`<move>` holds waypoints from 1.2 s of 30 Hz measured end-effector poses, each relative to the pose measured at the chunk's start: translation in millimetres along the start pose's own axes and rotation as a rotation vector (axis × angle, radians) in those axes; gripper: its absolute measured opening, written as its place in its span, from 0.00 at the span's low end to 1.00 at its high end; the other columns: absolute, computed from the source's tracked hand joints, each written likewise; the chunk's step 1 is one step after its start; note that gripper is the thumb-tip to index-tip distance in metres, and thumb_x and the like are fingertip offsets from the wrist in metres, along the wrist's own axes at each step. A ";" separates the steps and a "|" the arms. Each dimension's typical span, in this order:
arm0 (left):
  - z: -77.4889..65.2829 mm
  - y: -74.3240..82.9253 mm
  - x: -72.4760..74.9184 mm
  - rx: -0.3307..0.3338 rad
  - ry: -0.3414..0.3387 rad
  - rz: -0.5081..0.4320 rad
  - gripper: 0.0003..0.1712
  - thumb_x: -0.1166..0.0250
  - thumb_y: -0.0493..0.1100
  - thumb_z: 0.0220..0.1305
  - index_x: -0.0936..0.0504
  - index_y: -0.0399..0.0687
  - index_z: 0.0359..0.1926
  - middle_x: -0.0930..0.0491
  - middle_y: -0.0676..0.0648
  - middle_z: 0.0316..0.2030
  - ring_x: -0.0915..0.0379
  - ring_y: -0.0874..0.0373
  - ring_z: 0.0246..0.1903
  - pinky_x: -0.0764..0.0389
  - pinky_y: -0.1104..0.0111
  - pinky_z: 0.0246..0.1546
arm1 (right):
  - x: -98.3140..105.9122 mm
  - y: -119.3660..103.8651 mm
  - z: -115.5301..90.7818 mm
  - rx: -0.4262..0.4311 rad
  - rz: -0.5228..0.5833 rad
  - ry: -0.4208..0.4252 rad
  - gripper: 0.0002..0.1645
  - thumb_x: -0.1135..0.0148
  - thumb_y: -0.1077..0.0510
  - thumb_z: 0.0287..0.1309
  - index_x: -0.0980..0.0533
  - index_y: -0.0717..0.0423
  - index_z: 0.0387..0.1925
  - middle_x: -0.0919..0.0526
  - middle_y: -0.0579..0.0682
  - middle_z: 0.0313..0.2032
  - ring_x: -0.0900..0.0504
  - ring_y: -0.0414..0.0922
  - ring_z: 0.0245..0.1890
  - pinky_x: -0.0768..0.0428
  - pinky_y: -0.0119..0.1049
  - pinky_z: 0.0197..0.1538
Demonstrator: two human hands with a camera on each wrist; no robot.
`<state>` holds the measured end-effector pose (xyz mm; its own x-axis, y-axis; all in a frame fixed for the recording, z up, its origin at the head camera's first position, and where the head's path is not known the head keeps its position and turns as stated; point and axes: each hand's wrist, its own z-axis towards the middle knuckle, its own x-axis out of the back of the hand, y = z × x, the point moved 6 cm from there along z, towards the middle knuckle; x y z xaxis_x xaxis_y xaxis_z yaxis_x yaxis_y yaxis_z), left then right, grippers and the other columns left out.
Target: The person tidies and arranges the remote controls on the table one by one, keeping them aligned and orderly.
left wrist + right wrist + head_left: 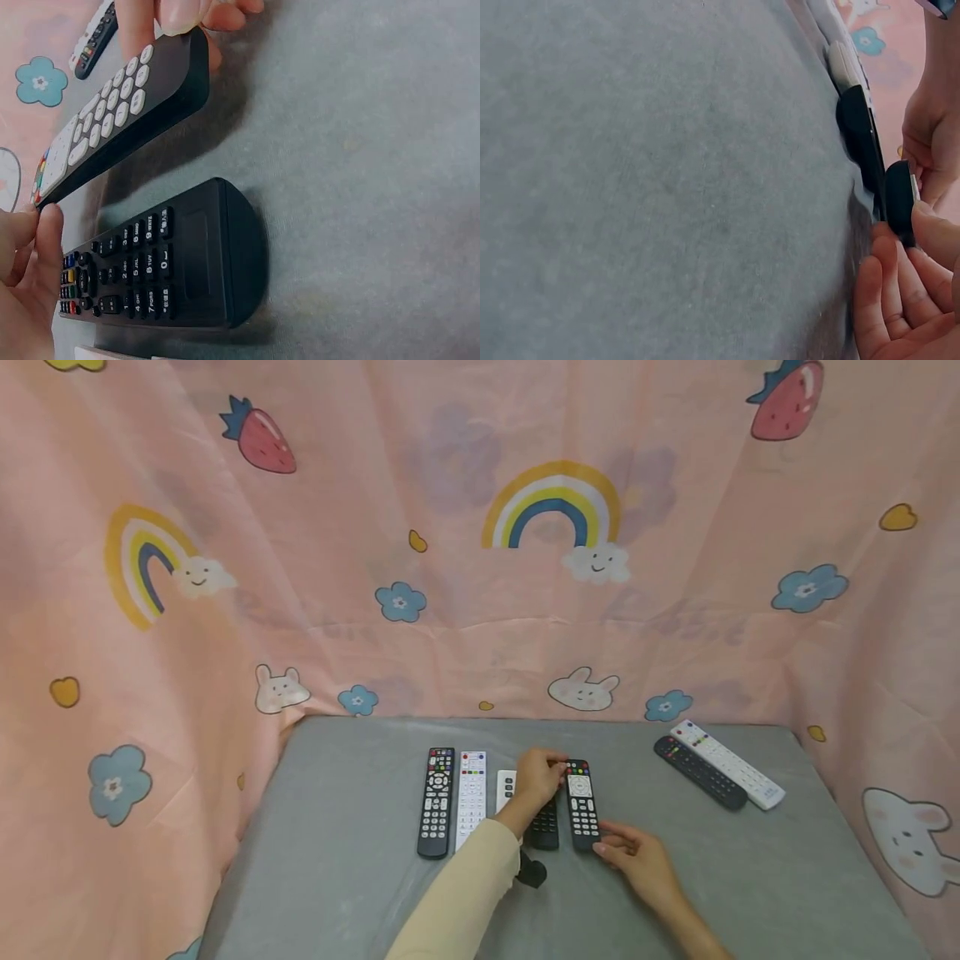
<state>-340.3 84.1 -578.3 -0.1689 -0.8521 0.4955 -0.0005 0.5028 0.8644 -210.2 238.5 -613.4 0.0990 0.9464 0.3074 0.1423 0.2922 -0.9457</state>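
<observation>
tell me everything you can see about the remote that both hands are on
The remote is long, slim and black, seemingly plastic, with rows of white keys, a pale panel and small coloured buttons towards its far end. It is face up, pointing away from the person, right of a black-keyed remote. The left hand's grip pinches its far end; the right hand's grip holds its near end, which appears raised off the table.
</observation>
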 end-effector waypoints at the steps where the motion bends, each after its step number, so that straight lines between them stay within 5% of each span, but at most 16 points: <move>1: -0.4 0.4 0.9 -0.002 0.007 0.039 0.11 0.37 0.37 0.67 0.12 0.44 0.46 0.12 0.46 0.36 0.21 0.65 0.26 0.22 0.76 0.27 | -0.7 0.7 0.7 -0.005 -0.007 -0.004 0.26 0.30 0.65 0.53 0.23 0.71 0.54 0.12 0.60 0.34 0.19 0.30 0.24 0.19 0.29 0.31; 6: -0.8 3.0 4.1 -0.012 0.043 0.239 0.10 0.36 0.44 0.66 0.11 0.56 0.45 0.11 0.53 0.41 0.17 0.62 0.40 0.21 0.69 0.37 | -1.8 1.3 2.5 -0.021 -0.050 -0.015 0.26 0.30 0.65 0.53 0.23 0.71 0.54 0.12 0.60 0.34 0.20 0.30 0.24 0.20 0.28 0.31; 14: 1.9 0.6 2.4 -0.051 0.077 0.405 0.10 0.33 0.45 0.63 0.10 0.61 0.43 0.12 0.54 0.44 0.18 0.58 0.47 0.20 0.64 0.39 | -5.0 -0.3 3.5 -0.015 -0.141 -0.022 0.25 0.29 0.63 0.53 0.21 0.68 0.52 0.11 0.59 0.34 0.21 0.30 0.24 0.23 0.27 0.31; 36: -1.3 -7.2 0.0 -0.071 0.100 0.453 0.08 0.29 0.45 0.59 0.09 0.60 0.40 0.15 0.50 0.41 0.29 0.56 0.39 0.27 0.65 0.40 | -11.5 -2.9 3.6 -0.028 -0.327 -0.009 0.21 0.29 0.63 0.53 0.18 0.64 0.50 0.13 0.50 0.28 0.24 0.32 0.21 0.26 0.27 0.26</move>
<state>-339.0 80.3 -584.4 -0.0406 -0.5604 0.8272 0.1194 0.8193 0.5608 -215.4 227.3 -614.6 0.0347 0.8044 0.5930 0.1920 0.5770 -0.7939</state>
